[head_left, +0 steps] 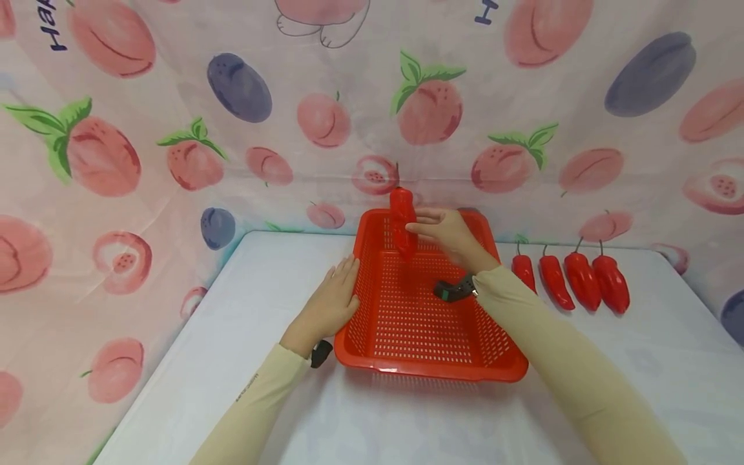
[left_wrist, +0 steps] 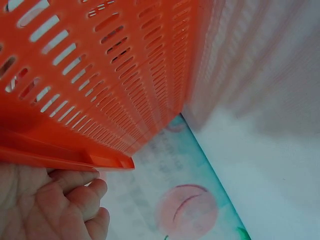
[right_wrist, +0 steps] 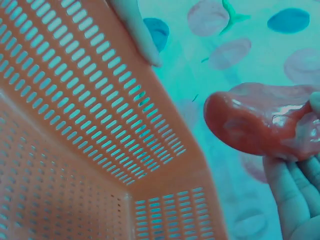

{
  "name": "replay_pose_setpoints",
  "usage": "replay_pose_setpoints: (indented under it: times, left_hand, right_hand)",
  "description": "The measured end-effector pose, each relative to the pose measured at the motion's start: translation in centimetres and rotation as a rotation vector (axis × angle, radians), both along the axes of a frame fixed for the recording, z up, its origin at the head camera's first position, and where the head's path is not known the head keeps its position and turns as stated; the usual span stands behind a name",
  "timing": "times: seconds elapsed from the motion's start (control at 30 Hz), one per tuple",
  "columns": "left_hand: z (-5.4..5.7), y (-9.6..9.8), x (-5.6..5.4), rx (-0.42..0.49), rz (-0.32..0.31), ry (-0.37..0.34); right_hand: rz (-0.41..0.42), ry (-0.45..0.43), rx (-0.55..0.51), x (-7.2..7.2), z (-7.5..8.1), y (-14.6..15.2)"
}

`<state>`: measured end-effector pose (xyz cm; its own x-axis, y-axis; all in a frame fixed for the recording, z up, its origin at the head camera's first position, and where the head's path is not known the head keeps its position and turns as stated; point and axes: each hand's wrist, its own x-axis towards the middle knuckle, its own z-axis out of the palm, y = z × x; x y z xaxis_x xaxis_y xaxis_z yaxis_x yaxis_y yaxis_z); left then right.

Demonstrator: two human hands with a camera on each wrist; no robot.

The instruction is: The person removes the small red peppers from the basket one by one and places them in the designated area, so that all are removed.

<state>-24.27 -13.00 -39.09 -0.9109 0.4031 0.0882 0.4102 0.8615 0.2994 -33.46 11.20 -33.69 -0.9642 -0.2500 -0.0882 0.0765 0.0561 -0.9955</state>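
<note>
My right hand pinches a glossy red pepper between thumb and fingers. The pepper is held upright over the far end of a red slotted plastic basket, its thin stem pointing up. Its rounded lower end shows beside the basket wall in the right wrist view. My left hand rests along the basket's left rim with fingers extended forward. From the left wrist view, its fingers touch the underside of that rim.
Several red peppers lie in a row to the right of the basket, stems toward the back; my right forearm partly covers the nearest one. A fruit-printed cloth hangs behind the white table. Dark wrist straps show at both wrists.
</note>
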Motion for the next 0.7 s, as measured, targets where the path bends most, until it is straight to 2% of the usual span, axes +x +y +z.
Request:
replay_pose_setpoints:
  times: [0.23,0.3,0.43,0.7]
  left_hand:
    - [-0.1,0.2,-0.1,0.006,0.002,-0.016]
    - [-0.1,0.2,-0.1,0.008,-0.001,-0.013]
    - [-0.2,0.0,-0.1,0.005,0.002,-0.015]
    - [-0.1,0.0,-0.1,0.02,-0.009,0.005]
  right_hand:
    - [0.04,0.015,0.077,2.5,1.7,3.5]
    - [0.043,0.019,0.133,3.3,2.2,4.7]
    - [0.034,0.031,0.252,4.8,2.8,7.4]
    - [-0.015,0.04,0.4,6.9,3.6,12.8]
